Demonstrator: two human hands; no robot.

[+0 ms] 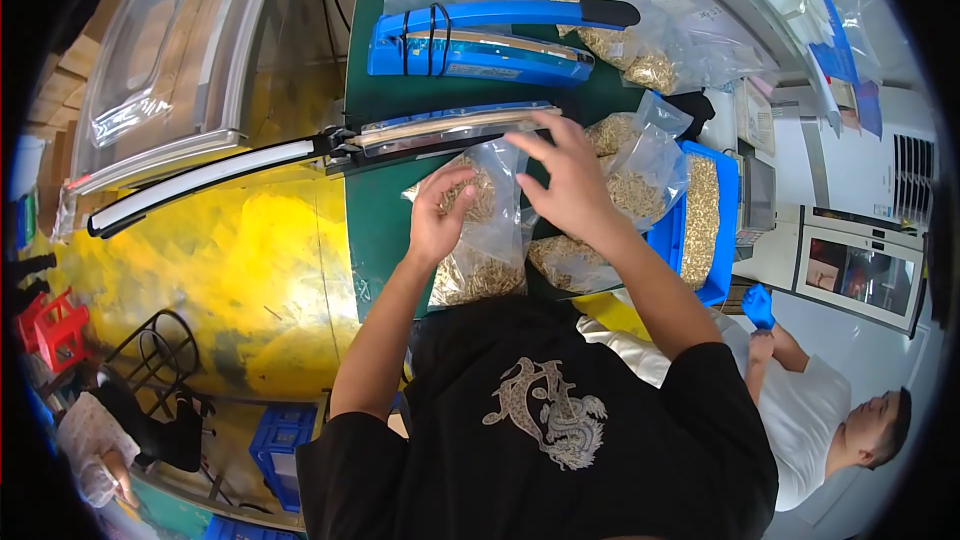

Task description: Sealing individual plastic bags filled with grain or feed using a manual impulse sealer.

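A clear plastic bag (480,275) filled with small tan-gold pieces lies on the green table right in front of me. My left hand (440,212) is over the left side of its upper part, fingers bent and thumb apart. Across from it, my right hand (568,180) is open with fingers spread, its fingertips near the bag's upper edge and the sealer bar. Whether either hand presses on the plastic, I cannot tell. Beyond the bag runs a bag sealer (455,127), its long black-and-white arm (215,172) swung out to the left.
A second blue sealer (480,40) with a black handle lies behind, cord wrapped round it. More filled bags (635,190) are at the right, beside a blue tray (733,210) of the same pieces. A co-worker (815,420) in a blue glove stands at right. Red stools (60,330) sit far left.
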